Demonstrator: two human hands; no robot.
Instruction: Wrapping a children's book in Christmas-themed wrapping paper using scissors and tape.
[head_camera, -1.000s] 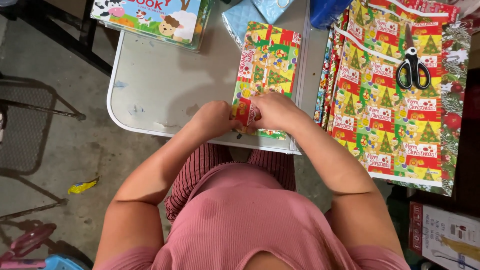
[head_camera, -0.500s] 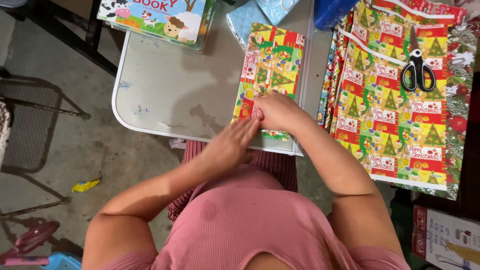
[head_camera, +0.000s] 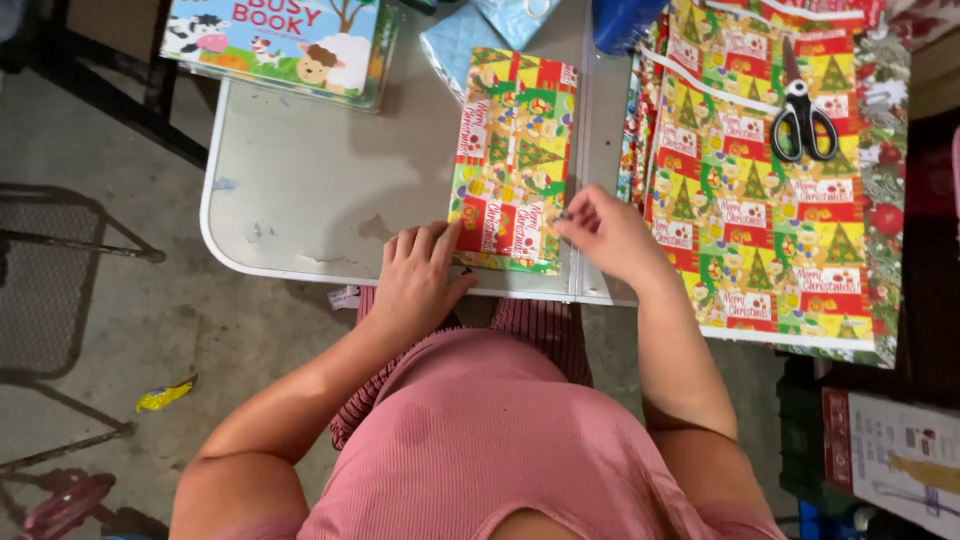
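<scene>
Head view, looking straight down over a pink shirt (head_camera: 480, 450). Left hand (head_camera: 418, 280) lies palm down at the near edge of the desk (head_camera: 300, 190), fingers spread and flat, open, holding nothing; fingertips touch the near-left corner of the parcel (head_camera: 515, 160). Left forearm runs back toward the body, elbow bent outward. Right hand (head_camera: 608, 232) sits at the parcel's near-right corner, fingers curled, thumb and forefinger pinched together at the wrapping's edge; whether something small is held in that pinch cannot be told. Right forearm comes up nearly straight from the body. Parcel is a flat rectangle wrapped in red, yellow and green festive paper, lying on the desk between the two hands, its near short end close to the desk edge. Long axis runs away from the person, tilted slightly to the right at the far end. Just right of it, a sheet of matching paper (head_camera: 760, 200) lies spread, hanging off the desk's near edge, with black-handled scissors (head_camera: 806, 105) on top, blades pointing away. Picture book (head_camera: 280, 40) at far left of desk, well apart from both hands.
</scene>
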